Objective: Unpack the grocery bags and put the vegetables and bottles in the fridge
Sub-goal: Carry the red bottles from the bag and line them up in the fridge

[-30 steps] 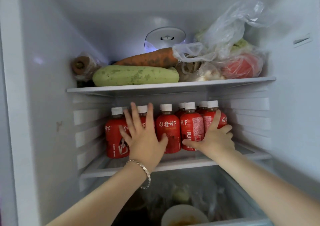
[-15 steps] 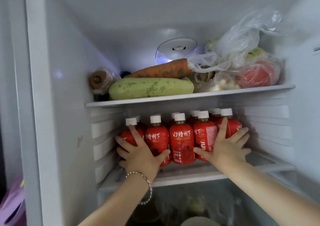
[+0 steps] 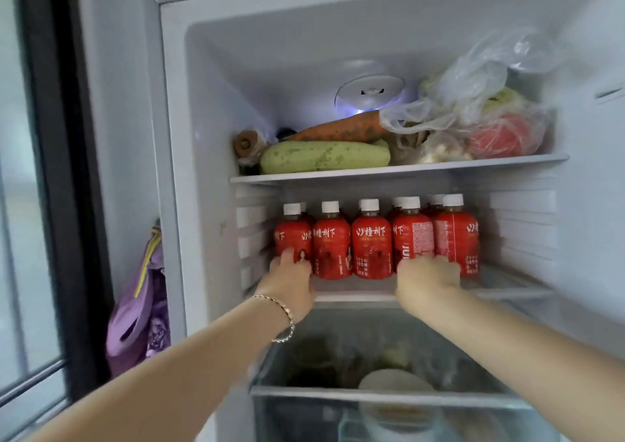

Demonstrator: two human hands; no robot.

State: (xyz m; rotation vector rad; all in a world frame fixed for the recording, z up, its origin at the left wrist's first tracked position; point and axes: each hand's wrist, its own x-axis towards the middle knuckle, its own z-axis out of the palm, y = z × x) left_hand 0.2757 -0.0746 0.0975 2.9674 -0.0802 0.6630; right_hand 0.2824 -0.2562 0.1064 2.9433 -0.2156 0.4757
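Note:
Several red juice bottles [image 3: 372,248] with white caps stand in rows on the fridge's middle shelf [image 3: 355,296]. My left hand [image 3: 291,282] touches the base of the leftmost bottle, thumb up along its side. My right hand [image 3: 426,279] rests against the bases of the bottles right of centre, its fingers blurred. On the top shelf [image 3: 473,165] lie a pale green zucchini [image 3: 324,157], a carrot [image 3: 345,128] behind it, a wrapped root [image 3: 247,142] at the left, and clear plastic bags [image 3: 473,86] of vegetables, one holding something red [image 3: 504,137].
Below the bottles is a clear drawer [image 3: 372,394] with a white bowl [image 3: 395,380] and dim bagged items inside. A purple bag [image 3: 138,306] hangs on the wall left of the fridge. A dark-framed glass door stands at the far left.
The view has pulled back from the fridge. Both hands have slid down from the bottles' labels to their bases near the shelf's front edge. The bottles stand in a tighter row.

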